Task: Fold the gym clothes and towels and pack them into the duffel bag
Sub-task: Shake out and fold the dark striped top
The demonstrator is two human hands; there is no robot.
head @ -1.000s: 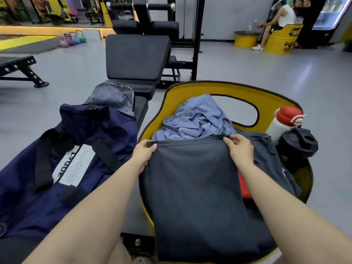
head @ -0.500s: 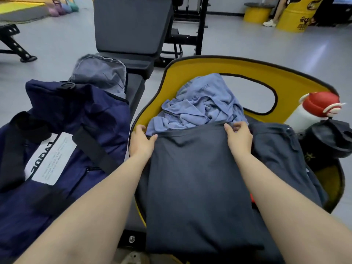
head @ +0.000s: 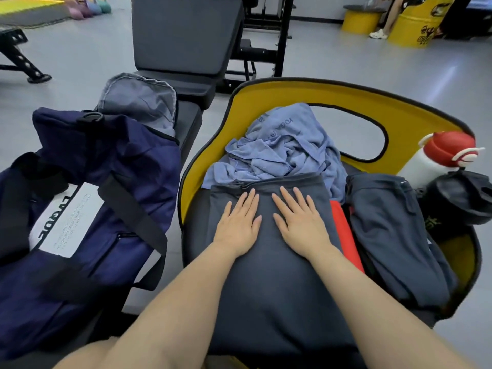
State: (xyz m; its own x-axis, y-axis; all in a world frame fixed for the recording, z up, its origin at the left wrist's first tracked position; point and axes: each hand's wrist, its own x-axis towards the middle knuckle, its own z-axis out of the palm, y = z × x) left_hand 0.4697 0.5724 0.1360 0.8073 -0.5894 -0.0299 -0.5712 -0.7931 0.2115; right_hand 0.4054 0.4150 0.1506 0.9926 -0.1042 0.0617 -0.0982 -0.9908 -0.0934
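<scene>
The left hand (head: 238, 225) lies flat, fingers straight and together, pressing on the dark grey folded garment (head: 269, 262); the right hand (head: 299, 222) lies the same way just beside it, so neither hand grips anything. The garment rests on the seat of the yellow moulded chair (head: 239, 107), its far edge touching a crumpled light blue towel (head: 282, 150) heaped toward the chair's back edge. Along the garment's right side a strip of red fabric (head: 343, 230) shows, then a second dark grey garment (head: 391, 230) toward the seat's right edge. At the far right corner stand a white bottle with a red cap (head: 439, 158) and a black shaker cup (head: 463, 195). The navy duffel bag (head: 87, 187) sits on the black padded bench (head: 186, 121) to the left, well apart from the hands.

The likely trouble: the smoothed fold may spring open when lifted, since flat palms hold nothing, and dragging it could pull the towel along.
</scene>
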